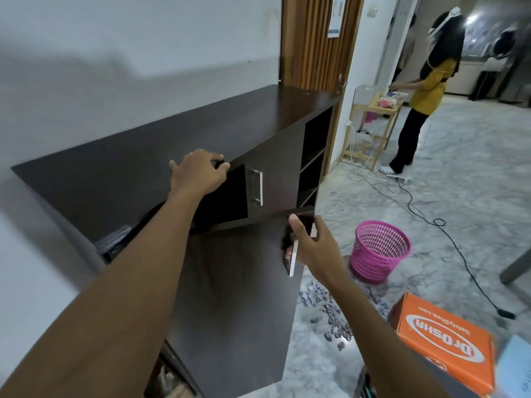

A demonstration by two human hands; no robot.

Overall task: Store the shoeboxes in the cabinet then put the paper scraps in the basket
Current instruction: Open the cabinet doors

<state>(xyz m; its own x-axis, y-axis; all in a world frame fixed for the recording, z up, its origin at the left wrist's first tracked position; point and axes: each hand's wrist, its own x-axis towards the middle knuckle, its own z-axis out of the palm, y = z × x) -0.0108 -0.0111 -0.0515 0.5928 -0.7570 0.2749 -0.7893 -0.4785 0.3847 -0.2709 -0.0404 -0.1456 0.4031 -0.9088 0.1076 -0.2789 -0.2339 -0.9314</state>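
**Item 1, cabinet** (129, 168): dark wood, standing against the left wall. Its near door (230, 282) is hanging open, showing a dark opening behind it.

**Item 2, left grip** (198, 170): its fingers are curling over the front edge of the cabinet top, above the opening.

**Item 3, right grip** (307, 242): it is clasping the door handle (291, 262) of the open door, thumb pointing up.

**Item 4, shoebox** (442, 340): orange and lidded, lying low at the near right, well apart from both grips. It is sitting below and to the right of the right grip (the closer of the two, judging by reach). Its long axis is running from far left to near right, with one short end facing the cabinet. Something dark is lying under its near corner; what it is cannot be told.

**Item 5, paper scraps** (330, 311): lying scattered on the floor between the door and the shoebox.

**Item 6, basket** (379, 251): pink mesh, standing upright just beyond the scraps.

**Note:** the opening is lying left of the shoebox, so storing it is likely calling for a reach down to the right, then a carry leftward.
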